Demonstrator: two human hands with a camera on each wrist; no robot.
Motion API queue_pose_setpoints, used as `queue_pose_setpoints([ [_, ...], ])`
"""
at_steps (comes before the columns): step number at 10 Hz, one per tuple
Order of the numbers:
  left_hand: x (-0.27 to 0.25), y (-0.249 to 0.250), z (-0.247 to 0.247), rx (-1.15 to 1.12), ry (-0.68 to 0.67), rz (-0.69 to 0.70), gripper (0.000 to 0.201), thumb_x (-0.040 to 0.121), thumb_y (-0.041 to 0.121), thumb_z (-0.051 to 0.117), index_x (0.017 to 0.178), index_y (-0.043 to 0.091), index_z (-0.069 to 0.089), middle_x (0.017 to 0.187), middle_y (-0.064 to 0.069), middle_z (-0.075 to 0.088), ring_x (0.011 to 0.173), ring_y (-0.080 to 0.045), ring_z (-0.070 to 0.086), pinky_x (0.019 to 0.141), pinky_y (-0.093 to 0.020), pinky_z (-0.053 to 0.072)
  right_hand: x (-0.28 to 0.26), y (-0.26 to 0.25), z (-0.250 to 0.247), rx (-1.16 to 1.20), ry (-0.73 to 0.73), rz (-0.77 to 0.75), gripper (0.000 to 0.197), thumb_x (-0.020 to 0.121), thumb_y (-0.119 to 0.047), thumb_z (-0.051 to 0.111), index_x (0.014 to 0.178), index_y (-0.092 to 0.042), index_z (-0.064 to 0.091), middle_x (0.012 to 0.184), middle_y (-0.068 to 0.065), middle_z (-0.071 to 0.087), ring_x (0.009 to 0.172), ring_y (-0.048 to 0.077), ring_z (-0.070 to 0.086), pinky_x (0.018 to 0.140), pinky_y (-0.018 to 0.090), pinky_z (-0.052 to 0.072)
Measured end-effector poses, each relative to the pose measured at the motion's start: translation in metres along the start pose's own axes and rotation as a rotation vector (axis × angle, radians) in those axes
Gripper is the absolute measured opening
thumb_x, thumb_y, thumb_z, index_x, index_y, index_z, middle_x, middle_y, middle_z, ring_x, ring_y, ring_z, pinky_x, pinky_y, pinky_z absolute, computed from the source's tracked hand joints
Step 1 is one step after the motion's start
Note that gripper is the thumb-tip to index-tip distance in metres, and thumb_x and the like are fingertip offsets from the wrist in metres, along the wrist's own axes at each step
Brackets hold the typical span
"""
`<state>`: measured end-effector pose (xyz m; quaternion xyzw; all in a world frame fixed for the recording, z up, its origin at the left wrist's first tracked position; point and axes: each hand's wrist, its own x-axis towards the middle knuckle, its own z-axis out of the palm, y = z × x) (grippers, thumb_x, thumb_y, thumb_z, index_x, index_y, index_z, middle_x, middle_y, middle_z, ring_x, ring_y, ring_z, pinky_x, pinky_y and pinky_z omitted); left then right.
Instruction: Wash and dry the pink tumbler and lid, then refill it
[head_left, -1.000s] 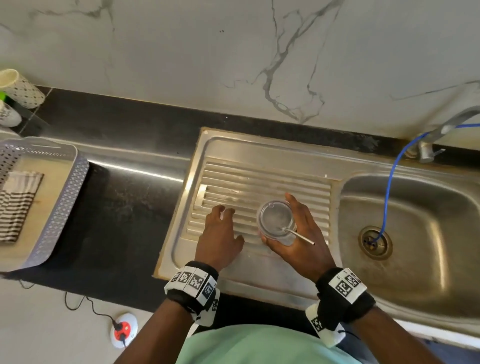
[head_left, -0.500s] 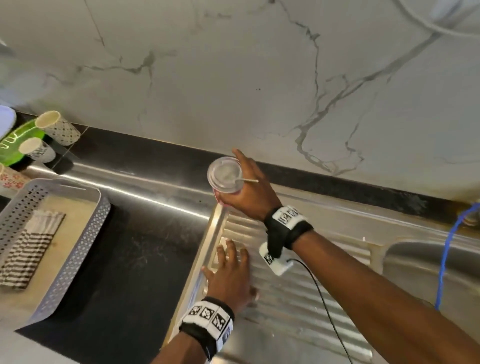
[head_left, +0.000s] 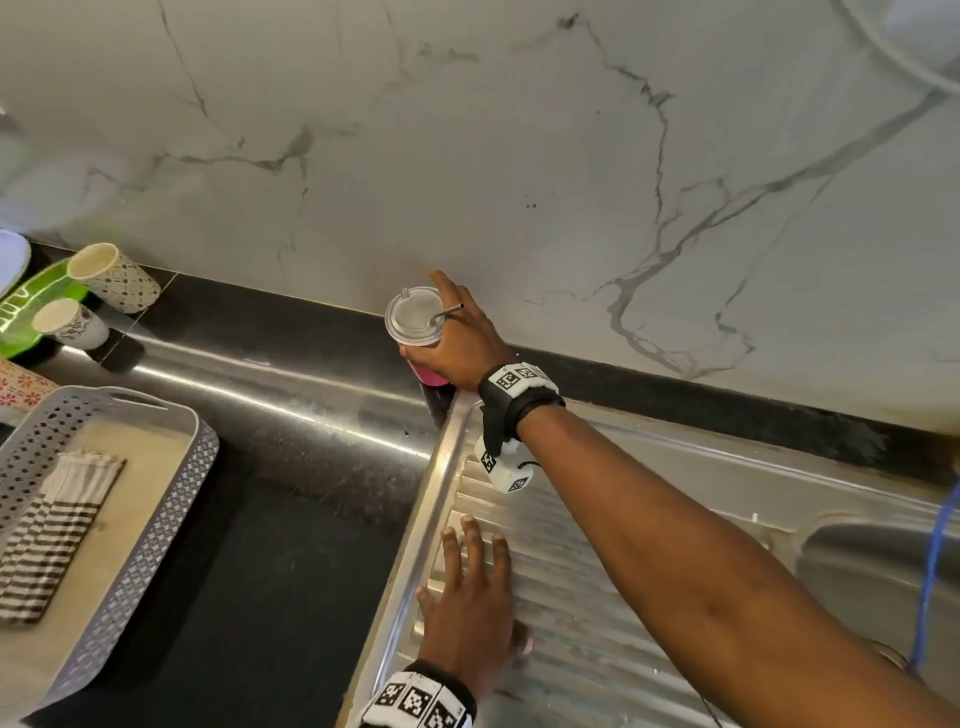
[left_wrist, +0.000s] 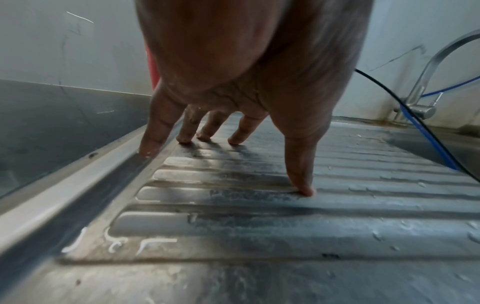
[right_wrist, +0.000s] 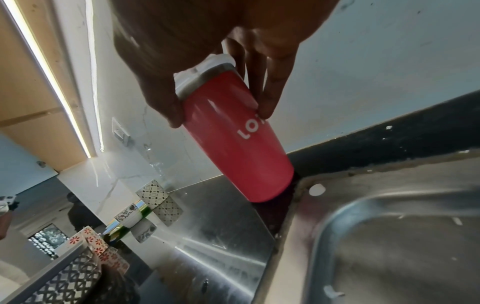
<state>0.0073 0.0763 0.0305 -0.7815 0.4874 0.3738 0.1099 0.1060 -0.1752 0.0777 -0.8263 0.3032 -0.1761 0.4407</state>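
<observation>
The pink tumbler (head_left: 430, 375) (right_wrist: 233, 139) stands upright on the dark counter by the back wall, just off the drainboard's far left corner. A clear lid (head_left: 414, 315) with a metal straw (head_left: 448, 313) closes its top. My right hand (head_left: 460, 340) (right_wrist: 221, 115) grips the tumbler near its rim, thumb on one side and fingers on the other. My left hand (head_left: 470, 597) (left_wrist: 226, 142) rests flat on the ribbed steel drainboard (head_left: 597, 623) (left_wrist: 259, 205), fingers spread, holding nothing.
A grey perforated tray (head_left: 150, 525) with a striped cloth (head_left: 52, 530) sits at the left. Patterned paper cups (head_left: 117, 278) and a green plate (head_left: 31, 306) stand at the far left by the wall. The sink basin (head_left: 883, 571), faucet (left_wrist: 426, 82) and blue hose (head_left: 932, 571) lie right.
My right hand carried the tumbler from over the drainboard to the back left, and its base now meets the counter by the wall. The left hand stayed on the drainboard.
</observation>
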Motion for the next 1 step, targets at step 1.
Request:
queue_pose_setpoints([
  [1, -0.0028, 0.0006, -0.0032, 0.021, 0.008, -0.003, 0.111, 0.099, 0.053, 0.067, 0.169, 0.02, -0.013, 0.171, -0.012, -0.036, 0.157, -0.04, -0.031, 0.124, -0.074, 0.023, -0.0072, -0.0002, -0.004, 0.021, -0.052, 0.033, 0.125, 0.075, -0.042, 0.09, 0.165, -0.021, 0.006, 0.164, 0.007, 0.026, 0.142, 0.03, 0.046, 0.118, 0.039, 0.04],
])
